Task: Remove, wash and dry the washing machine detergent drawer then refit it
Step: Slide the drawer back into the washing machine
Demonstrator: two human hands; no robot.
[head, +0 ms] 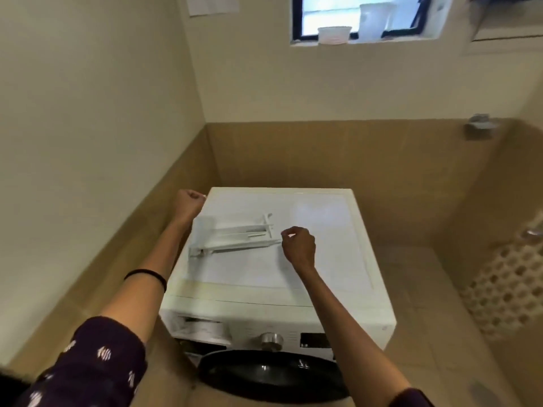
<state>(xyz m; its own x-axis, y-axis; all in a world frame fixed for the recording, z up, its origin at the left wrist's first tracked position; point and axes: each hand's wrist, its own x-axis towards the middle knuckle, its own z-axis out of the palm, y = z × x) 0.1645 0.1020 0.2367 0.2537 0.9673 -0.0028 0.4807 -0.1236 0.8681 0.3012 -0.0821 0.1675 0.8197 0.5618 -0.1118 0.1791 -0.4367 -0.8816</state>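
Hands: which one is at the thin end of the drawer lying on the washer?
The right hand: it is at the thin end of the detergent drawer. The left hand is curled at the far left corner of the washing machine, beyond the drawer.

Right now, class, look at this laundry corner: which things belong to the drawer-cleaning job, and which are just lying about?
For the job: drawer, lying on top of the washing machine; empty drawer slot; right hand at the drawer's end; left hand.

Lying about: tub up high; paper; metal fitting.
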